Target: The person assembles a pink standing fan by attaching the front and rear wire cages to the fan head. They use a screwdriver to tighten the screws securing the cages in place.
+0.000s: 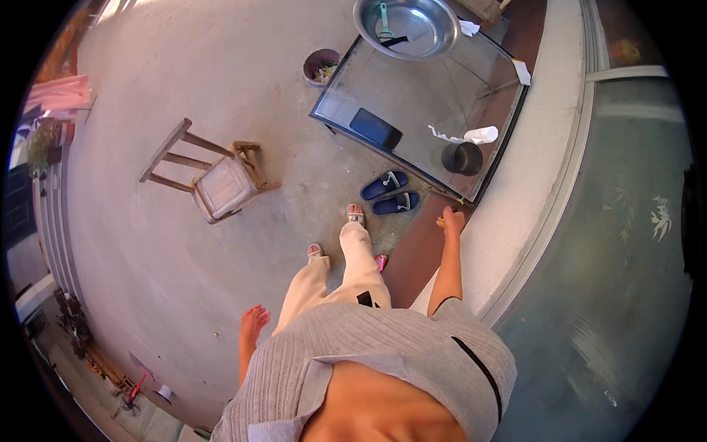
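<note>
Left hand (255, 319) hanging loose, open, empty; right hand (451, 219) pinching small yellow object (440, 221) beside glass table (412, 103) corner.

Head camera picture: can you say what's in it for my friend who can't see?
A person in a grey knitted top walks across a concrete floor, right hand holding something small and yellowish, left hand empty. Ahead stands a glass-topped table with a round metal bowl, dark blue slippers below, a wooden chair nearby.
</note>
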The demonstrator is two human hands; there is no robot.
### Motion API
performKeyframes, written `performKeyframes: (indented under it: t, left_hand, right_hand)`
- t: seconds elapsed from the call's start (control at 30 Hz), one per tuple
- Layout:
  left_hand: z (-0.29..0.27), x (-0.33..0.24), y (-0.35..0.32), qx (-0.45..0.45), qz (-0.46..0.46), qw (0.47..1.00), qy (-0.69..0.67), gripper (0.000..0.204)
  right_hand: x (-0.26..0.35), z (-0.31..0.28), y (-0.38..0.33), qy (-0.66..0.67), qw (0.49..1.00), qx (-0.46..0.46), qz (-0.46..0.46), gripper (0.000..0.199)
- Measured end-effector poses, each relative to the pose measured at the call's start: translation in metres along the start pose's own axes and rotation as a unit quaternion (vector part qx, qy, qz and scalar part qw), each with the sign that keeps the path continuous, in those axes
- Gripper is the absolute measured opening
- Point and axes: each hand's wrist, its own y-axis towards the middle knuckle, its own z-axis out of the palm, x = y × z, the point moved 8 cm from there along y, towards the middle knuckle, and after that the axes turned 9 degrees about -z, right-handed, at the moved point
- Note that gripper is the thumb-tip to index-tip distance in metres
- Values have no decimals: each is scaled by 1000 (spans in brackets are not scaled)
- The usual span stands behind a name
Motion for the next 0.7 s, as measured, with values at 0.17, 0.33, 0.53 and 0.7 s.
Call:
performKeyframes:
  t: [0.17, 0.33, 0.53, 0.7]
  left_hand:
    - [-20, 58, 4, 18, 11, 994, -108, 35]
    - [-53, 139, 13, -2, 8, 960, -278, 34]
    - [-67, 279, 70, -52, -98, 881, -461, 28]
    - [-94, 344, 114, -71, -160, 809, -561, 27]
  right_hand:
    - [-68, 83, -114, -2, 988, 131, 80, 18]
    - [-60, 224, -215, -232, 885, 403, 7, 18]
    - [-17, 384, -294, -337, 748, 527, -221, 15]
    - [10, 435, -403, -386, 774, 494, -93, 10]
